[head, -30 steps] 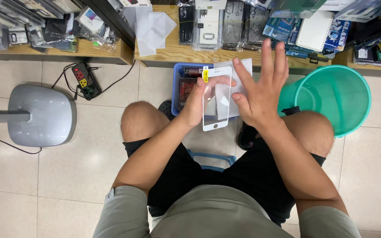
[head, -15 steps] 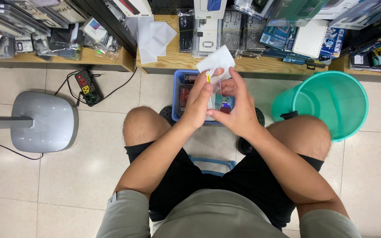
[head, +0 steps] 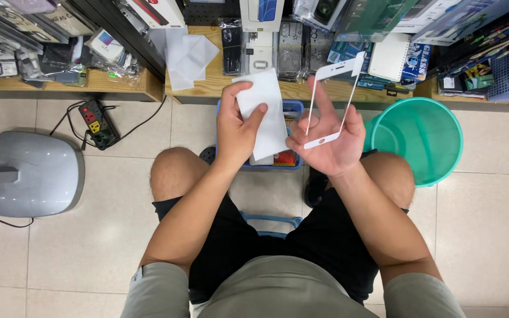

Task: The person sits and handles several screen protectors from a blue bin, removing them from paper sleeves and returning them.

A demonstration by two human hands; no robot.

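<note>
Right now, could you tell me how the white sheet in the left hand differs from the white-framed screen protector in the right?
The white sheet is opaque and solid; the screen protector is clear inside a thin white frame. The sheet faces the camera, the protector is tilted nearly edge-on. The sheet looks wider. Both are flat, white and held above the blue basket.

Pale beige floor tiles [head: 89, 235] are spreading across the room, catching soft overhead light. Low wooden shelves [head: 119, 82] are running along the top, crowded with packaged phone cases [head: 290, 47], while a grey fan base [head: 30, 174] and a black power strip [head: 92, 121] are sitting on the floor at left. A green plastic bucket [head: 425, 141] is standing at right, and a blue basket [head: 293, 109] is resting below the shelf.
</note>
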